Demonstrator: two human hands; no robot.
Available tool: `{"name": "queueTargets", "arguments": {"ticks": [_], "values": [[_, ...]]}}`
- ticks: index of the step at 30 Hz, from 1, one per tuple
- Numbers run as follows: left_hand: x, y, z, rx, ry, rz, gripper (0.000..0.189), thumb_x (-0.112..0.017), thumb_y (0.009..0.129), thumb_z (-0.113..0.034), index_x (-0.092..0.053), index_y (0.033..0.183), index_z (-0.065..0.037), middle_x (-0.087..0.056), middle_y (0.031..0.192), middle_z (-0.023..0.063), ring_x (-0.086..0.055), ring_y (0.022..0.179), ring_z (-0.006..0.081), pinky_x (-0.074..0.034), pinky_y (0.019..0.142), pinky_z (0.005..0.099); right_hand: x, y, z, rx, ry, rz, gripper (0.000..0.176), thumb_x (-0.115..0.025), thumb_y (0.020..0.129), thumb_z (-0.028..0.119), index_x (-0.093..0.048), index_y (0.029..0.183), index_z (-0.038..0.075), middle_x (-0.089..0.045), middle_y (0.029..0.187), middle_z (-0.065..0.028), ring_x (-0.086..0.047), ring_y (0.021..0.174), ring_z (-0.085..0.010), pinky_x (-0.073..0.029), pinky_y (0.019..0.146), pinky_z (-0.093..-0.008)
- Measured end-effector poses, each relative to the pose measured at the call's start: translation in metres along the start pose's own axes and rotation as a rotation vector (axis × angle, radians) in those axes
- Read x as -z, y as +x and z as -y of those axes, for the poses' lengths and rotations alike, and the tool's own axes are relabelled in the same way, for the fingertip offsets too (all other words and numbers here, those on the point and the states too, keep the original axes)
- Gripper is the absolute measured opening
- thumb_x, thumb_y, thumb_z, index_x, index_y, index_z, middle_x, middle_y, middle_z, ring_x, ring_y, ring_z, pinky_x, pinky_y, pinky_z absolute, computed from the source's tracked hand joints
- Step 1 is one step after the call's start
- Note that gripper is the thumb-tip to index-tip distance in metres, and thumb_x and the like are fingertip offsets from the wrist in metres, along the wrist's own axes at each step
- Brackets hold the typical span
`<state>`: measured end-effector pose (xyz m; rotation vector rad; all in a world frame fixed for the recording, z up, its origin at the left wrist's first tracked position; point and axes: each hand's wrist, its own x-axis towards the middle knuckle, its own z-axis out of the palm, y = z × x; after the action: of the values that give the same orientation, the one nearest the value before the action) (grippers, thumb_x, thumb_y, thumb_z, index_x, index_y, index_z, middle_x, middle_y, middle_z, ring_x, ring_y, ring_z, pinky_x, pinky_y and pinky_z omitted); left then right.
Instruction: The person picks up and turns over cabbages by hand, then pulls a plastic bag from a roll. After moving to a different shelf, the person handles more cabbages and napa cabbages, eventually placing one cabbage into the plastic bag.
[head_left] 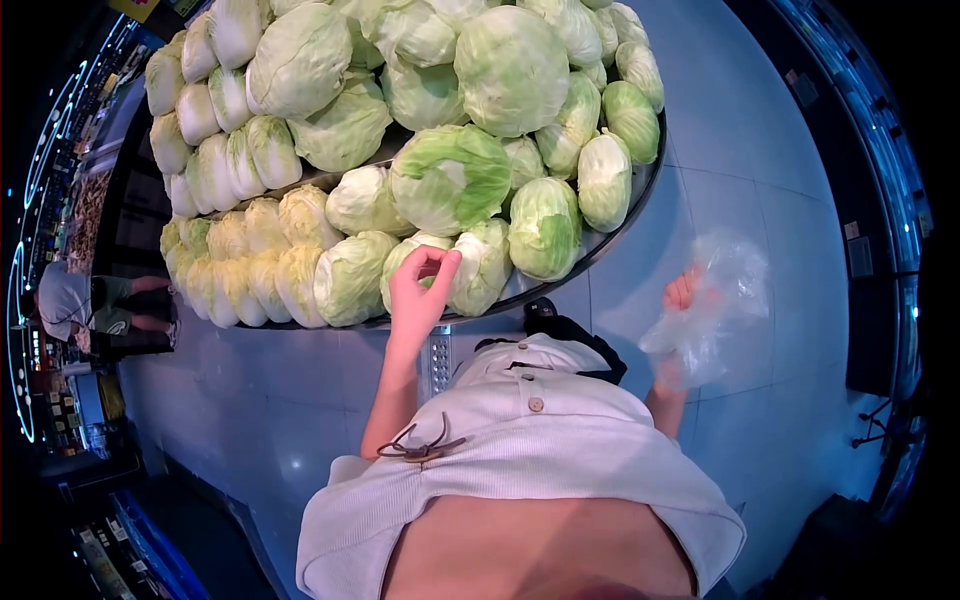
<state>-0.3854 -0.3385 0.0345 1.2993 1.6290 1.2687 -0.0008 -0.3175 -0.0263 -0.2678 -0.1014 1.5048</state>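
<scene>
My left hand (422, 285) is raised over the front edge of the vegetable display. Its fingers curl towards the thumb in a loose pinch, and nothing shows between them. Just behind it are pale green cabbages, one (482, 268) to its right and another (355, 277) to its left. A larger round cabbage (450, 178) with greener outer leaves rests above these. Off to the right, away from the display, my right hand (683, 290) is closed on a clear plastic bag (735, 300). The bag hangs crumpled around the hand and wrist.
The curved display stand (625, 215) has a dark rim and holds several round cabbages (512, 70) and rows of napa cabbages (272, 150). Yellowish ones (297, 280) line the front left. Another person (75, 305) is at the far left by shelves. Tiled floor (740, 210) lies to the right.
</scene>
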Motion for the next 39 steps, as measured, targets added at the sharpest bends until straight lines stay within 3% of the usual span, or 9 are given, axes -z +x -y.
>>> {"name": "queueTargets", "arguments": {"ticks": [3, 7, 9, 15, 22, 29, 32, 35, 39], "values": [[-0.007, 0.001, -0.005, -0.052, 0.003, 0.038, 0.016, -0.07, 0.088, -0.014, -0.065, 0.086, 0.0, -0.067, 0.081, 0.0041, -0.062, 0.075, 0.0108, -0.049, 0.074, 0.0267, -0.009, -0.014, -0.027, 0.154, -0.159, 0.018, 0.029, -0.049, 0.099, 0.028, -0.051, 0.114, 0.004, -0.047, 0.081, -0.004, -0.037, 0.059, -0.0122, -0.033, 0.055, -0.0272], [-0.023, -0.005, -0.012, -0.147, 0.014, 0.172, 0.013, -0.071, 0.086, -0.012, -0.065, 0.088, 0.0, -0.066, 0.084, 0.0054, -0.061, 0.078, 0.0132, -0.049, 0.076, 0.0277, 0.011, -0.028, -0.053, 0.106, -0.626, -0.341, 0.041, -0.044, 0.101, 0.035, -0.051, 0.126, 0.003, -0.058, 0.108, -0.0109, -0.055, 0.088, -0.0184, -0.047, 0.075, -0.0318], [-0.027, -0.008, -0.016, -0.2, 0.052, 0.253, 0.01, -0.069, 0.088, -0.008, -0.064, 0.09, 0.001, -0.065, 0.088, 0.0045, -0.062, 0.083, 0.0113, -0.05, 0.079, 0.0262, 0.01, -0.038, -0.057, 0.057, -0.798, -0.446, 0.042, -0.044, 0.102, 0.036, -0.051, 0.127, 0.003, -0.057, 0.109, -0.011, -0.055, 0.09, -0.019, -0.047, 0.077, -0.0325], [-0.028, -0.012, -0.014, -0.204, 0.013, 0.234, 0.009, -0.069, 0.088, -0.008, -0.065, 0.091, 0.0, -0.065, 0.092, 0.0046, -0.062, 0.086, 0.012, -0.05, 0.08, 0.0272, -0.004, -0.068, -0.038, -0.15, -0.592, -0.301, 0.047, -0.042, 0.102, 0.039, -0.05, 0.129, 0.002, -0.057, 0.114, -0.0114, -0.055, 0.099, -0.0209, -0.046, 0.084, -0.0346], [0.016, 0.021, -0.023, -0.321, 0.057, -0.068, 0.013, -0.072, 0.084, -0.011, -0.066, 0.094, -0.005, -0.064, 0.097, 0.0058, -0.059, 0.095, 0.0191, -0.047, 0.083, 0.0321, -0.057, -0.07, -0.038, -0.236, -0.263, -0.066, 0.051, -0.039, 0.102, 0.043, -0.05, 0.131, 0.002, -0.057, 0.12, -0.0117, -0.055, 0.109, -0.0232, -0.046, 0.092, -0.037], [0.046, 0.056, -0.029, -0.415, 0.422, -0.149, 0.059, -0.08, 0.077, -0.03, -0.052, 0.124, -0.005, -0.054, 0.123, 0.011, -0.051, 0.114, 0.0258, -0.044, 0.091, 0.0392, -0.073, -0.059, -0.053, -0.259, -0.2, -0.001, 0.055, -0.037, 0.103, 0.046, -0.049, 0.133, 0.001, -0.057, 0.124, -0.0121, -0.055, 0.116, -0.0248, -0.045, 0.098, -0.0389], [0.047, 0.058, -0.037, -0.367, 0.3, -0.1, 0.055, -0.078, 0.08, -0.024, -0.052, 0.124, -0.005, -0.054, 0.125, 0.0111, -0.053, 0.115, 0.0244, -0.045, 0.093, 0.0385, -0.071, -0.052, -0.067, -0.259, -0.284, -0.032, 0.056, -0.036, 0.103, 0.046, -0.049, 0.133, 0.001, -0.057, 0.125, -0.0122, -0.055, 0.116, -0.0248, -0.045, 0.099, -0.0392], [0.045, 0.045, -0.043, -0.076, -0.224, 0.375, 0.053, -0.075, 0.083, -0.016, -0.049, 0.128, -0.005, -0.053, 0.127, 0.0127, -0.055, 0.114, 0.0225, -0.047, 0.095, 0.0372, -0.07, -0.039, -0.09, -0.282, -0.402, -0.057, 0.057, -0.035, 0.103, 0.047, -0.049, 0.133, 0.0, -0.057, 0.126, -0.0123, -0.055, 0.116, -0.0249, -0.045, 0.099, -0.0394], [0.0, -0.006, -0.04, 0.164, -0.341, 0.943, 0.099, -0.079, 0.079, -0.012, -0.013, 0.152, -0.016, -0.042, 0.14, 0.0204, -0.057, 0.11, 0.0223, -0.049, 0.093, 0.0378, -0.075, -0.016, -0.131, -0.318, -0.608, -0.064, 0.058, -0.033, 0.103, 0.047, -0.048, 0.134, 0.0, -0.057, 0.126, -0.0125, -0.056, 0.116, -0.0249, -0.044, 0.1, -0.0398]]}}
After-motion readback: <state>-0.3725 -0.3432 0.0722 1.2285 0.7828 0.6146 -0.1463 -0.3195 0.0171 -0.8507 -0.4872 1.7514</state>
